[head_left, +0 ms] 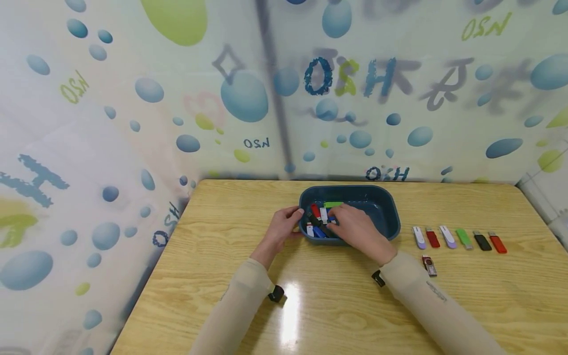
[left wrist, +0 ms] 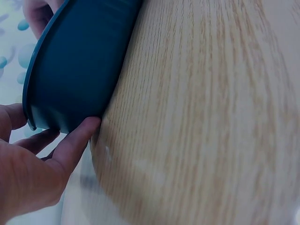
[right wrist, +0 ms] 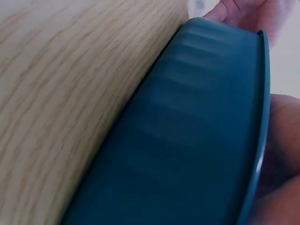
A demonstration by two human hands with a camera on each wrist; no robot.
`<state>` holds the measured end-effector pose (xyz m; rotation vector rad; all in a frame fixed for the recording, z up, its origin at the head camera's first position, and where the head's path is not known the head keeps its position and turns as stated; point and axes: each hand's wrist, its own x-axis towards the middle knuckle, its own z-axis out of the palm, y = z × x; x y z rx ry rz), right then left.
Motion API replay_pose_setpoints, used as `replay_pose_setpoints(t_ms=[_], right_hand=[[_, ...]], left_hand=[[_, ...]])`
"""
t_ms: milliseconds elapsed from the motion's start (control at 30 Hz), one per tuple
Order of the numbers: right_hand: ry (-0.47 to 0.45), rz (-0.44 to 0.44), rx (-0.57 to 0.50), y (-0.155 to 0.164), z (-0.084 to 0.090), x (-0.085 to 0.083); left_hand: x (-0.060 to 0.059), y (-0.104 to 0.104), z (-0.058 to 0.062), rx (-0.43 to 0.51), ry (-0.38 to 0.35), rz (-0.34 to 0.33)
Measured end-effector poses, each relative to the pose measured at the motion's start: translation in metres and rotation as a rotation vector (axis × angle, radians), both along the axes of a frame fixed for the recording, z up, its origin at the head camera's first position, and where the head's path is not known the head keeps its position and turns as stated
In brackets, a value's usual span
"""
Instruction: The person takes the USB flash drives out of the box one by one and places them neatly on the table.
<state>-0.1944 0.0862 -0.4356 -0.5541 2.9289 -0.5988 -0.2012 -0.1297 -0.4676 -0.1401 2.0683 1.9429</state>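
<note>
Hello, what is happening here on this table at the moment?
A person sits at a wooden table with a dark blue tub that holds several USB sticks. The left hand steadies the tub at its left wall. The right hand reaches inside among the sticks; whether it grips one is hidden. To the right of the tub, six sticks lie in a row, and one more stick lies apart in front of it.

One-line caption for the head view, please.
Left hand steadies a blue tub of USB sticks while the right hand reaches in.
</note>
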Motion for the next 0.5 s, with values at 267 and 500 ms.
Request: replay_pose_setpoints(t_ms=[267,500], right_hand=[[-0.106,0.015,0.043,-0.009,-0.002,-0.01],[-0.147,0.036,0.054,-0.014,-0.002,-0.014]], left_hand=[[-0.002,-0.001,-0.001,-0.004,0.004,-0.001],[-0.002,-0.001,-0.002,-0.002,0.001,0.007]])
